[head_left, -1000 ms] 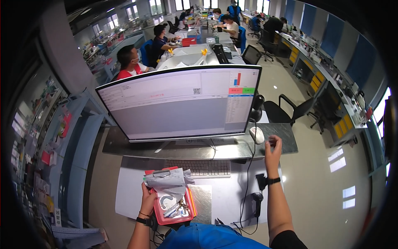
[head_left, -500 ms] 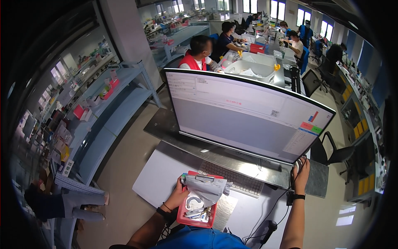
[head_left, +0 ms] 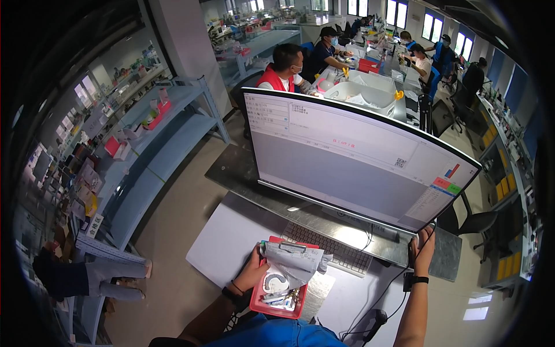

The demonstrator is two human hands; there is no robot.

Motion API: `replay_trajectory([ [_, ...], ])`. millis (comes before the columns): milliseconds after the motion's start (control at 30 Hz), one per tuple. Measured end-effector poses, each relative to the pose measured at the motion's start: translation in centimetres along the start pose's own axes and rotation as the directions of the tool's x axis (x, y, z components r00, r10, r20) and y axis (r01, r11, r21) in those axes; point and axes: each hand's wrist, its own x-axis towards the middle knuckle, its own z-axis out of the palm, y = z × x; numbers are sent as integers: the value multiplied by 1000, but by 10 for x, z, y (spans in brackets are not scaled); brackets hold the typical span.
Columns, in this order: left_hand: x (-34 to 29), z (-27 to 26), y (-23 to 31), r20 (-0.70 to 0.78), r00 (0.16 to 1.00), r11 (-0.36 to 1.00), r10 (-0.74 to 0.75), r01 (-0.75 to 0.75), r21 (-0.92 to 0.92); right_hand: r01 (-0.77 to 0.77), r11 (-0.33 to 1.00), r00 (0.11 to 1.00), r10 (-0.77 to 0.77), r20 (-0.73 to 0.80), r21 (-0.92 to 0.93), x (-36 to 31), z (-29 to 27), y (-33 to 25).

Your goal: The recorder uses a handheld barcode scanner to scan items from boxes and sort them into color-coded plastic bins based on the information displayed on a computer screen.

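My left hand (head_left: 252,272) is closed on the left rim of a small red tray (head_left: 254,302), held close in front of my blue clothing. In the tray sit a pale, horseshoe-shaped dental model (head_left: 275,283) and several small metallic pieces (head_left: 283,299) too small to name. A crumpled grey-white sheet or bag (head_left: 293,261) with a clip along its top covers the tray's far part. On the right, by the monitor's lower corner, my right hand (head_left: 425,250) curls over what looks like a computer mouse, mostly covered by the fingers.
A large monitor (head_left: 358,156) stands on a metal stand base (head_left: 277,194), with a white keyboard (head_left: 329,248) below it. A black corded handheld device (head_left: 377,324) lies on the white desk (head_left: 217,248). Blue shelving (head_left: 167,144) is left; co-workers sit beyond the monitor.
The view has shifted slightly, so the monitor and desk appear farther right. Both hands keep their places. Beyond the monitor, a co-worker in a dark cap has raised their head.
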Motion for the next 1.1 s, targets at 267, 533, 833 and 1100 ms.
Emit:
replay_trajectory([
  [267,1,1,-6,-12,999,998,-30,29,-47,46,998,999,-46,12,-47,0,-4,1],
  [533,3,5,10,-18,1000,995,-19,18,-95,12,1000,1000,-12,-3,-5,3,-5,7],
  [833,1,12,27,-30,995,979,-92,85,-187,-142,946,727,299,-618,291,-54,-35,15],
  [1100,0,9,31,-20,990,982,-137,134,-132,108,939,926,-215,310,327,-144,82,-143],
])
